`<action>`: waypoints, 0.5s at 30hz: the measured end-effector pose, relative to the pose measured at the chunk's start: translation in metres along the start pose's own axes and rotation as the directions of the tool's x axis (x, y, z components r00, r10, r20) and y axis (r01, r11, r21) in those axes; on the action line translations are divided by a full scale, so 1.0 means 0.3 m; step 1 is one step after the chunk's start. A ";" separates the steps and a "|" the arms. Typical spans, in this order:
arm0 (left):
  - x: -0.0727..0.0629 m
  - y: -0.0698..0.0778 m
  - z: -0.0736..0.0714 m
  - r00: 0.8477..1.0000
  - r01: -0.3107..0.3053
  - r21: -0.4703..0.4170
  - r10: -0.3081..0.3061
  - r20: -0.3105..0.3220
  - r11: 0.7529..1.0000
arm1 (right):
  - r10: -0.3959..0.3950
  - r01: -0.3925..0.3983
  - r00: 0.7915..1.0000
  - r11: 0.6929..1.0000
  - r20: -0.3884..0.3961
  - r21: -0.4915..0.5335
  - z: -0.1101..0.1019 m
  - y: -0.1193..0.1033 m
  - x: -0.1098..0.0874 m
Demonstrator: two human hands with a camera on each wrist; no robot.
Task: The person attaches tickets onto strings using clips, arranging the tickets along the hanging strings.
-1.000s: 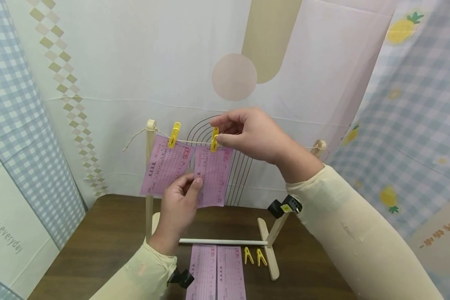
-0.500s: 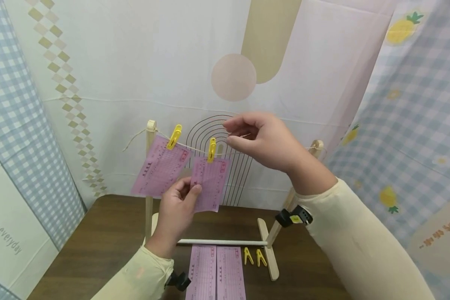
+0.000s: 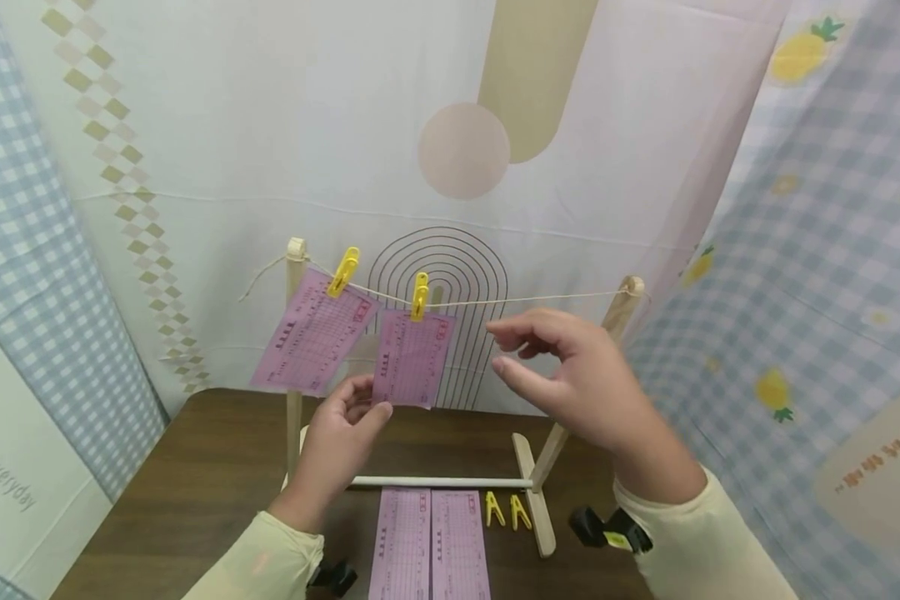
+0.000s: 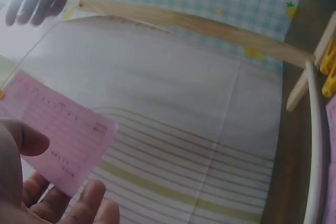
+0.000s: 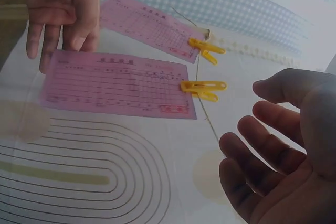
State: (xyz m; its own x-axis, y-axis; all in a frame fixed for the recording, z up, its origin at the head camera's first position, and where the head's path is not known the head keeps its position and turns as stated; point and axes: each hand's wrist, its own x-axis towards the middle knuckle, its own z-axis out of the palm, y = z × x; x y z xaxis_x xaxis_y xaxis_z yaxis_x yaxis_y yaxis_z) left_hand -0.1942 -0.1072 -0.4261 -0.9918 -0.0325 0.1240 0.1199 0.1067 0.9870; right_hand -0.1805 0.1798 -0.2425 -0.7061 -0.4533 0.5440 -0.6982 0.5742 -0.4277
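Observation:
Two pink printed slips hang from a string [image 3: 525, 298], each under a yellow clothespin. The left slip [image 3: 311, 333] hangs tilted from its clothespin [image 3: 343, 272]. The right slip [image 3: 412, 360] hangs nearly straight below the other clothespin [image 3: 420, 297]. At that slip's lower left edge is my left hand [image 3: 345, 442], thumb and fingers spread apart; in the left wrist view its fingers [image 4: 89, 203] lie by the slip's lower corner without pinching it. My right hand [image 3: 570, 375] is off to the right below the string, holding nothing, its fingers loosely bent.
The string runs between two wooden posts, the left post [image 3: 295, 283] and the right post [image 3: 622, 312], joined low by a white rod [image 3: 442, 482]. Two more pink slips [image 3: 401, 542] lie on the brown table [image 3: 172, 492], with two yellow clothespins [image 3: 520, 512] beside them.
My right hand has let go of the right clothespin and moved right and down. The string sagged, lowering that slip. My left hand has loosened from the slip and moved slightly down.

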 end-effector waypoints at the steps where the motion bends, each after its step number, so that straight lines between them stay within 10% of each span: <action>1: -0.006 -0.010 -0.005 1.000 0.007 0.016 -0.007 0.000 1.000 | 0.017 -0.017 1.000 1.000 -0.003 0.002 0.005 0.011 -0.023; 15: -0.059 -0.115 -0.076 0.999 -0.042 0.219 0.037 0.028 0.975 | 0.264 -0.264 0.964 0.963 0.006 0.048 0.124 0.229 -0.305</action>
State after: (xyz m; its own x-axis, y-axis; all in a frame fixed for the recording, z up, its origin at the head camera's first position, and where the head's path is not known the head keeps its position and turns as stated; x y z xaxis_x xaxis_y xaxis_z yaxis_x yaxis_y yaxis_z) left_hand -0.1798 -0.1330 -0.4601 -0.9875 -0.0008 0.1578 0.1491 0.3226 0.9347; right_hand -0.1682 0.2354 -0.3486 -0.8661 -0.2898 0.4073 -0.4918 0.6399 -0.5905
